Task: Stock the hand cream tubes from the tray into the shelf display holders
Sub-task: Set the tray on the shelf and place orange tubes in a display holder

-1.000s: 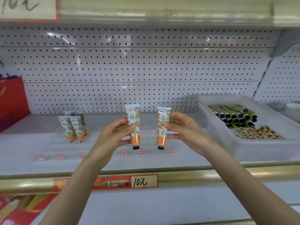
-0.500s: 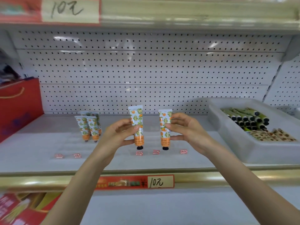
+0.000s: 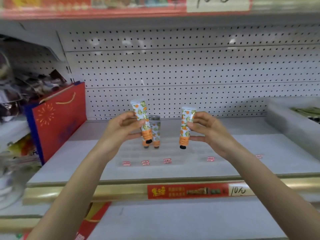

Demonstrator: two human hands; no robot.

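My left hand [image 3: 119, 130] pinches an orange-and-green patterned hand cream tube [image 3: 141, 116], cap down, above the shelf. My right hand [image 3: 206, 130] pinches a second matching tube [image 3: 187, 123], also cap down, a little to the right. Behind the left tube, stocked tubes [image 3: 155, 134] stand cap down in the clear display holder [image 3: 173, 153] on the shelf. The white tray [image 3: 284, 122] with dark green tubes sits at the far right, mostly cut off.
A red gift bag [image 3: 57, 122] stands on the shelf at the left, with blurred clutter beyond it. White pegboard [image 3: 190, 70] backs the shelf. Small red labels [image 3: 167, 161] line the holder's front. A gold shelf edge with a price strip [image 3: 199, 191] runs below my arms.
The view has swung left: the tray slid toward the right edge and the red bag came into the frame. Both hands with their tubes now hang in front of the stocked tubes.
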